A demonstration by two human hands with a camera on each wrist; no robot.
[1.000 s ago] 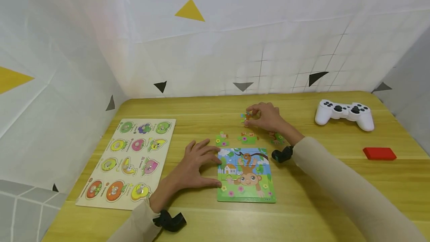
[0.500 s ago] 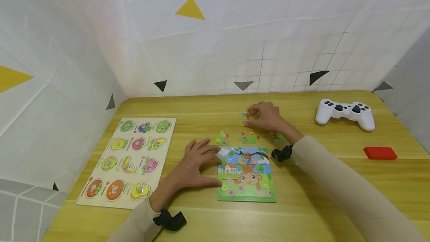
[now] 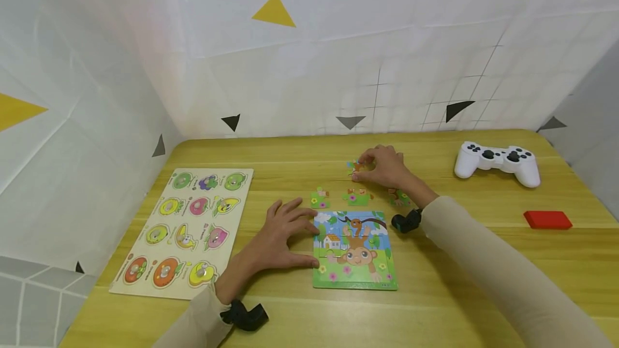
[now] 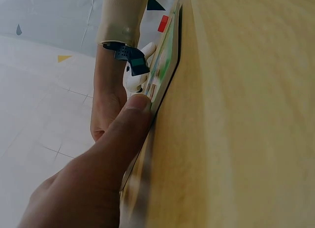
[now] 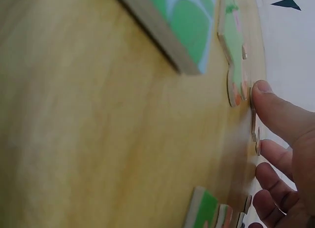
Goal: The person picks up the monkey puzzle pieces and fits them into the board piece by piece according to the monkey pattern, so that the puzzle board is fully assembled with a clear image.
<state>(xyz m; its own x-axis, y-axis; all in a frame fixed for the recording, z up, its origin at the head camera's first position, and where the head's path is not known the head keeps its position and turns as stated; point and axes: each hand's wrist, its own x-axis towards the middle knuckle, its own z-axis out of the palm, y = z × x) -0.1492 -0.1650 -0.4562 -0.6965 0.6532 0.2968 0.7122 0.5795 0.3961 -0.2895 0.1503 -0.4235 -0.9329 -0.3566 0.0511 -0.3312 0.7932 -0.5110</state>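
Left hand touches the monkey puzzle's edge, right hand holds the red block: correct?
Not quite: in the head view, the right hand holds a loose puzzle piece, not the red block. The left hand does touch the monkey puzzle.

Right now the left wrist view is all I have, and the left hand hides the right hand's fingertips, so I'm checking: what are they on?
Observer: The right hand pinches a small puzzle piece, beyond the monkey puzzle.
Operator: Any other loose pieces out there?
Observer: At least three, in a row just past the monkey puzzle's far edge: a left piece, a middle piece and a right piece.
Operator: And what lies to the left of the left hand?
Observer: A fruit board lies flat on the table, left of the left hand.
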